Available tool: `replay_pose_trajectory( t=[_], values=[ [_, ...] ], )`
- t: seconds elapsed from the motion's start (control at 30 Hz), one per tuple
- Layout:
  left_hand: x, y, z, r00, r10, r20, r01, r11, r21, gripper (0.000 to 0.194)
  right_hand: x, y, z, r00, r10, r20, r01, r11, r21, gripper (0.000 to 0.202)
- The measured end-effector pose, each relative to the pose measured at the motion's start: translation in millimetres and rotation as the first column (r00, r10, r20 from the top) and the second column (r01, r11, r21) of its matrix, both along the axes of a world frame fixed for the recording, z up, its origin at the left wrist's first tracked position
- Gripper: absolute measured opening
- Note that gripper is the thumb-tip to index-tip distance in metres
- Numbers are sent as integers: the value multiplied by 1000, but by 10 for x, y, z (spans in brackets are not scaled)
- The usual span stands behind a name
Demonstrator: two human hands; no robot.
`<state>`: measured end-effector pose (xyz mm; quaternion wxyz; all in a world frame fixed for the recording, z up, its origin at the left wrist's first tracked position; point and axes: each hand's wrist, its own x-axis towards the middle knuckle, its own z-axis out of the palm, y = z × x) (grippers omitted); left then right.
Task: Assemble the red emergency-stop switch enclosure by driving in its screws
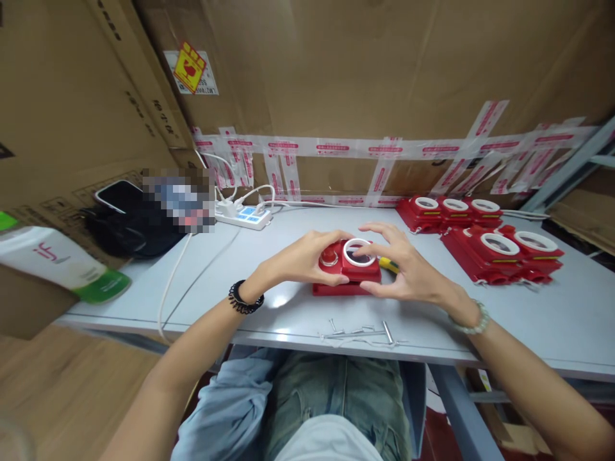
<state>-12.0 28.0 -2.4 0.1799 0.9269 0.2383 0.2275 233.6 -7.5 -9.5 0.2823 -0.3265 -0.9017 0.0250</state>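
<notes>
In front of me on the grey table sits a red housing [361,271] with a round window in a white ring [350,255] and a red knob-like part on its left. My left hand [312,259] grips its left side, thumb along the front and fingers behind. At its right side is my right hand [401,266], fingers apart and curved, with a fingertip over the window; it holds nothing that I can see. A yellow and green handle [388,264] lies behind the right hand, its other end hidden. Nearer the table's front edge lie several screws and metal pins [360,331].
Several similar red housings [500,259] stand at the right rear. At the back left are a white power strip [250,218] with cables, a black bag [129,224] and a phone [119,195]. A white and green bottle [62,259] is far left. Taped cardboard [336,83] walls the back.
</notes>
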Motion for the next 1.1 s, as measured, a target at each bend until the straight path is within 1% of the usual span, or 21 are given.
replay_pose_trajectory(
  t=[0.17, 0.27, 0.47, 0.8, 1.1],
  values=[
    [21, -11, -16, 999, -6, -41, 6, 1000, -6, 60, -2, 19, -30, 999, -19, 41, 19, 1000, 6, 35],
    [26, -11, -24, 998, 9, -65, -10, 1000, -9, 61, 11, 18, -38, 999, -3, 41, 3, 1000, 8, 33],
    [25, -16, -43, 996, 22, -88, -26, 999, -38, 60, 32, 31, -64, 999, -1, 47, 1, 1000, -5, 32],
    [21, -16, -47, 988, 44, -147, -54, 996, -67, 64, 80, 57, -64, 997, 14, 72, -11, 999, -43, 33],
    [17, -9, -53, 983, 56, -174, -60, 998, -20, 63, 75, 58, -44, 995, 18, 95, -11, 998, -65, 33]
  ],
)
